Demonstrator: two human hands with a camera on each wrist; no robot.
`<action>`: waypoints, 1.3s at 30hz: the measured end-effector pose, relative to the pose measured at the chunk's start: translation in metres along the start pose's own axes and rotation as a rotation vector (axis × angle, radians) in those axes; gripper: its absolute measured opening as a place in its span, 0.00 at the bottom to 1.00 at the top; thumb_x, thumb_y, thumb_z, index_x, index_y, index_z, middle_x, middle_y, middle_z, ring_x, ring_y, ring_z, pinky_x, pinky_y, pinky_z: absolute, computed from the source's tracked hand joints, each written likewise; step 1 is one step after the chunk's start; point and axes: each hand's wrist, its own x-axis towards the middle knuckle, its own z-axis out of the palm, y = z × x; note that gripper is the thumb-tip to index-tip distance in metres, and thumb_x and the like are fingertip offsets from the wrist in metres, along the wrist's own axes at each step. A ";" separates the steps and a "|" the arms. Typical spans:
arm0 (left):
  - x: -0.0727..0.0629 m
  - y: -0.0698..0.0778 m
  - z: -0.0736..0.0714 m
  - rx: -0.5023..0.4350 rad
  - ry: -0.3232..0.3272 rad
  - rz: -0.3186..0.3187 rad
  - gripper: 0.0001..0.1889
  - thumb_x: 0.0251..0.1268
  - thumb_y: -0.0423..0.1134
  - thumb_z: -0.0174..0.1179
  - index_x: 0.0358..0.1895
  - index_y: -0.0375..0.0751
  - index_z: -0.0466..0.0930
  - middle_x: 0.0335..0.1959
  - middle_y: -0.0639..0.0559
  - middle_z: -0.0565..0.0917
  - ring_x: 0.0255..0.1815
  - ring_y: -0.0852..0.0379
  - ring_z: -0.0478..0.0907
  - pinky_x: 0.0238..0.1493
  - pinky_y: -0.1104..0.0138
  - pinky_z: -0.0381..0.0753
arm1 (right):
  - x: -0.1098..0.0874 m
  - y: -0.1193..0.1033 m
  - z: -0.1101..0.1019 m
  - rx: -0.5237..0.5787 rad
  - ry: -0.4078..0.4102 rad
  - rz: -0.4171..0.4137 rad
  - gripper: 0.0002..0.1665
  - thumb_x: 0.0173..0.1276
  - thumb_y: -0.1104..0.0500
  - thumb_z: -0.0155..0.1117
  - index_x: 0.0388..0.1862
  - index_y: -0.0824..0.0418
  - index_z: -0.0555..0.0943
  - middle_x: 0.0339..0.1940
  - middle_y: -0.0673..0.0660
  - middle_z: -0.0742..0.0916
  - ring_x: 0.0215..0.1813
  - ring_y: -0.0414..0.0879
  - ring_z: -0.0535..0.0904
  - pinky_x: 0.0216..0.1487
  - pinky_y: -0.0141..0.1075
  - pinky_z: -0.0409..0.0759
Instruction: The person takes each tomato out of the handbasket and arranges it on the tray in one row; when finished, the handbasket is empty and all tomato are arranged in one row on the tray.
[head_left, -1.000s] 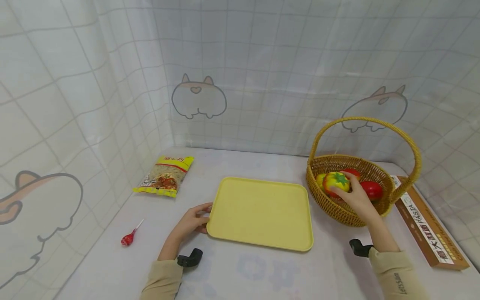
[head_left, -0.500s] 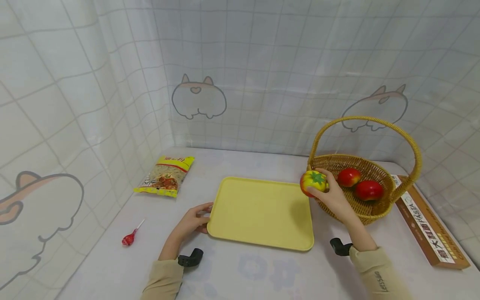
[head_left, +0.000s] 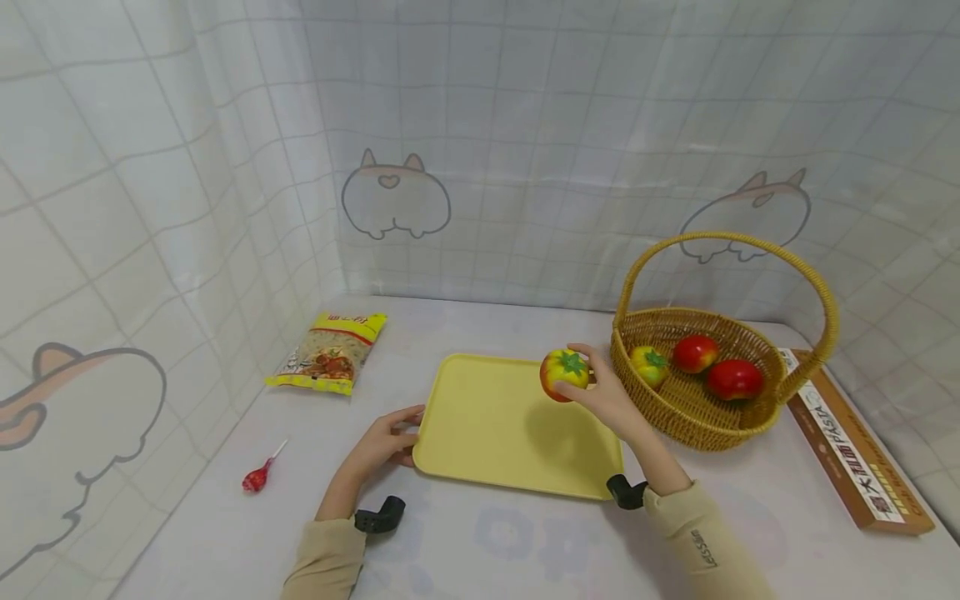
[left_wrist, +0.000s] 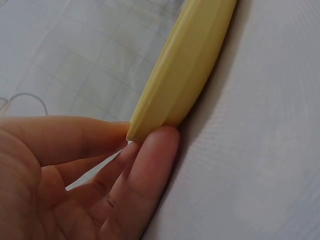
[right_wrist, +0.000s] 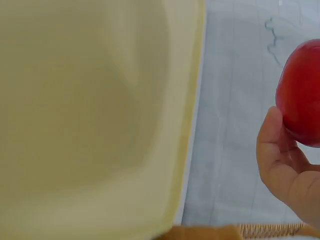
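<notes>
Above the right part of a yellow tray (head_left: 480, 433), my right hand (head_left: 603, 397) grips a tomato-like fruit (head_left: 564, 374), red and yellow with a green leafy top. Its red underside (right_wrist: 302, 95) shows at the right edge of the right wrist view, apart from the tray. My left hand (head_left: 382, 442) pinches the tray's left rim; in the left wrist view the thumb and a finger (left_wrist: 152, 160) lie on either side of that rim (left_wrist: 165, 100). A wicker basket (head_left: 675, 421) right of the tray holds a similar yellow-green fruit (head_left: 648, 365) and two red fruits (head_left: 735, 380).
The basket's tall handle (head_left: 828, 308) arches over it. A long brown pasta box (head_left: 855, 446) lies along the right side. A yellow food bag (head_left: 327, 352) lies at back left, and a red lollipop (head_left: 257, 478) at left. Printed curtains surround the table.
My right hand has lifted the tomato-like fruit out of the basket and carried it left over the tray. My left hand has stayed at the tray's rim.
</notes>
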 end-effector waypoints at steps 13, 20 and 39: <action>-0.001 0.000 -0.001 0.012 -0.034 0.027 0.28 0.60 0.31 0.55 0.66 0.34 0.63 0.59 0.35 0.68 0.35 0.54 0.78 0.32 0.61 0.83 | 0.017 -0.014 0.063 0.038 -0.029 -0.020 0.40 0.55 0.52 0.70 0.65 0.53 0.65 0.60 0.62 0.67 0.47 0.54 0.71 0.41 0.37 0.78; 0.000 -0.001 0.000 0.020 -0.034 0.027 0.28 0.60 0.30 0.55 0.66 0.34 0.63 0.59 0.35 0.68 0.35 0.54 0.78 0.32 0.61 0.83 | 0.026 -0.016 0.088 0.067 -0.052 -0.037 0.41 0.53 0.54 0.71 0.65 0.59 0.66 0.57 0.64 0.69 0.48 0.53 0.72 0.44 0.39 0.78; -0.001 -0.001 -0.004 0.022 -0.066 0.036 0.29 0.61 0.31 0.54 0.67 0.34 0.61 0.62 0.34 0.66 0.37 0.54 0.78 0.34 0.61 0.83 | 0.043 -0.016 0.146 -0.107 -0.178 -0.019 0.42 0.47 0.48 0.75 0.61 0.55 0.69 0.55 0.62 0.73 0.54 0.52 0.70 0.54 0.44 0.73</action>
